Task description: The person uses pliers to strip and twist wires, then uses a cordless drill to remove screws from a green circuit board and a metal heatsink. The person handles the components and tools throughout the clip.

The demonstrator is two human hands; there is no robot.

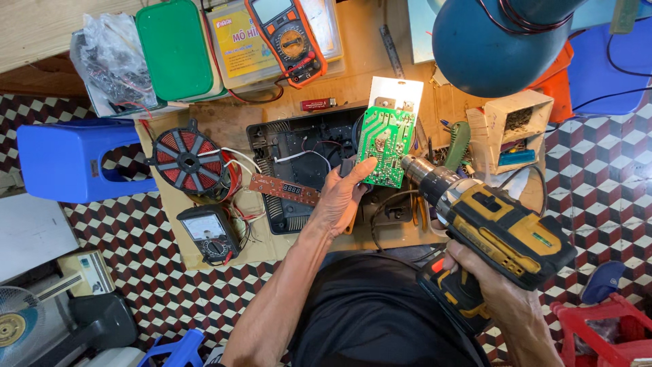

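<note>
My left hand [343, 197] holds the green circuit board [386, 146] upright. My right hand [492, 289] grips the yellow cordless drill [492, 228], its tip touching the board's right edge.

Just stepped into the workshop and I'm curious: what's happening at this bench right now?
A person holds a green circuit board up in the left hand and a yellow and black cordless drill in the right hand, its tip against the board's lower right edge. Below lies an opened black appliance casing on the cardboard-covered bench, with a red copper coil and an analog meter to its left. An orange multimeter lies farther back.
</note>
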